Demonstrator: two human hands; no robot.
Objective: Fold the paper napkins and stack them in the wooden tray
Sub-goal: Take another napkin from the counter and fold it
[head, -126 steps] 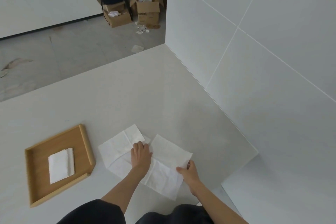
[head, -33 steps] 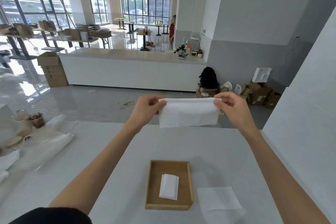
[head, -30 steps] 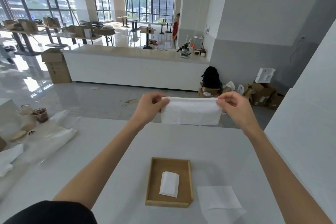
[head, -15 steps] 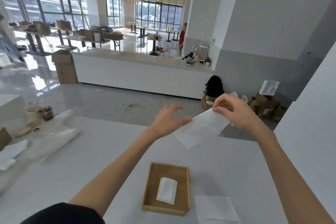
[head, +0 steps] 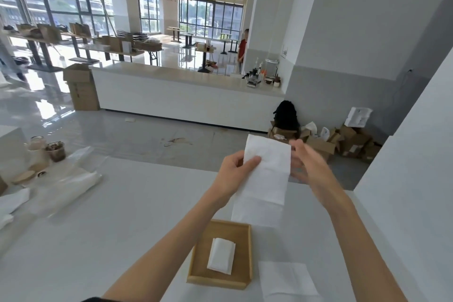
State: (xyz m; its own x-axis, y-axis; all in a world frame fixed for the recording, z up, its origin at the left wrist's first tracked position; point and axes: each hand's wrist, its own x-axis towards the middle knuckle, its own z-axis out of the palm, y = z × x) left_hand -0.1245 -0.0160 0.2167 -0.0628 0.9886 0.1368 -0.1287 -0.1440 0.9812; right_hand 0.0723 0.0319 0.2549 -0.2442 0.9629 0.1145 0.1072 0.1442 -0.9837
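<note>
Nearest the viewer, a flat napkin (head: 286, 279) lies unfolded on the white table (head: 98, 228), just right of the tray (head: 217, 282). Inside the tray rests one folded napkin (head: 221, 256), roughly central and apart from the walls. Above the tray's far rim a held napkin (head: 266, 179) hangs in the air as a long strip. The left hand (head: 232, 174) pinches its upper left edge — thumb on the front, fingers behind. The right hand (head: 310, 167) is at the strip's right edge, its fingers loosely extended but blurred — whether they grip cannot be told. Farther left on the table lie clear bags (head: 66, 179) and cups (head: 55, 152). Beyond stands a white counter (head: 183, 98), with boxes (head: 353, 142) and a black backpack (head: 285, 115) by the wall.
</note>
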